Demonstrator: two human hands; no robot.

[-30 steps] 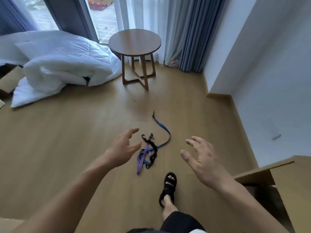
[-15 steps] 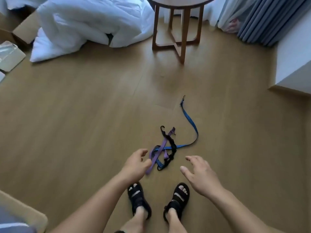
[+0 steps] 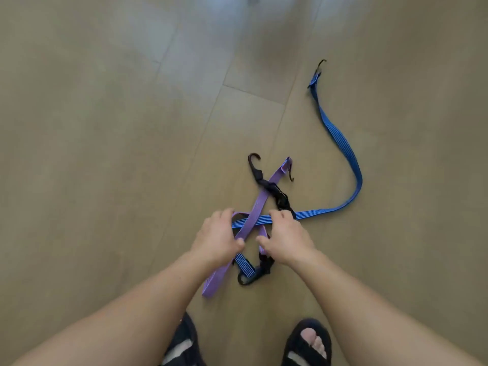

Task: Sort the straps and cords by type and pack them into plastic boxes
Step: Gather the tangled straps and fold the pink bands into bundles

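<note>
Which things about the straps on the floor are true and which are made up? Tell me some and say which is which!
1. The blue strap reaches farthest away from the person. True.
2. The purple strap lies apart from the others. False: it crosses the blue strap and the black cord.
3. The left hand has its fingers curled over the purple strap. True.
4. The right hand hangs in the air, touching nothing. False: its fingers curl over the blue strap.
5. The straps are packed in a box. False: they lie on the wooden floor, and no box shows.
6. The person wears black sandals. True.
</note>
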